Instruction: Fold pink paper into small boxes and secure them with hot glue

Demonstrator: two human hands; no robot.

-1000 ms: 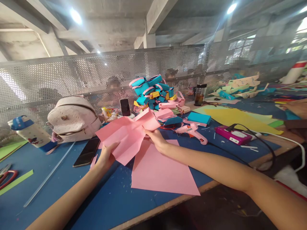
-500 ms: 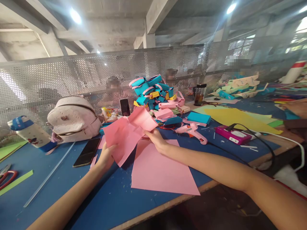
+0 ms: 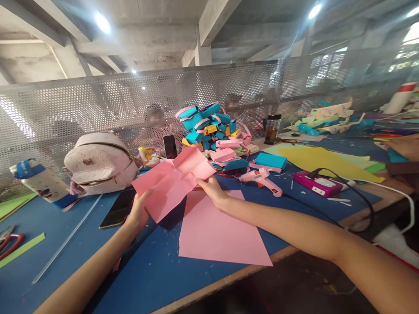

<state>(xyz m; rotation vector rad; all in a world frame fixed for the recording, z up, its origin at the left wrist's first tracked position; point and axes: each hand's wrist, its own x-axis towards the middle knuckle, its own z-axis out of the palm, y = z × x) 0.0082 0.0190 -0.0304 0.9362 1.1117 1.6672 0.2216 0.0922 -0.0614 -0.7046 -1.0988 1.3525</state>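
Observation:
A creased pink paper sheet [image 3: 172, 185] is held up over the table between both hands. My left hand [image 3: 139, 211] pinches its lower left edge, thumb on top. On the other side, my right hand [image 3: 211, 188] grips the right edge, its fingers partly hidden by the paper. Below lies a flat pink paper sheet [image 3: 222, 235], its near corner reaching the table's front edge. Just left of my left hand is a black phone [image 3: 118, 209]. A pink glue gun [image 3: 262, 179] rests to the right of my right hand.
Folded blue, pink and yellow paper pieces [image 3: 209, 126] are heaped behind the sheet. A white backpack [image 3: 100, 163] and a bottle [image 3: 46, 183] stand left, near red-handled scissors [image 3: 11, 242]. A purple power strip [image 3: 317, 184] with cables and yellow paper [image 3: 340, 163] lie right. A person's hand [image 3: 402, 147] shows far right.
My left hand has moved left and slightly up, pulling the held pink paper wider and flatter. My right hand stays almost where it was.

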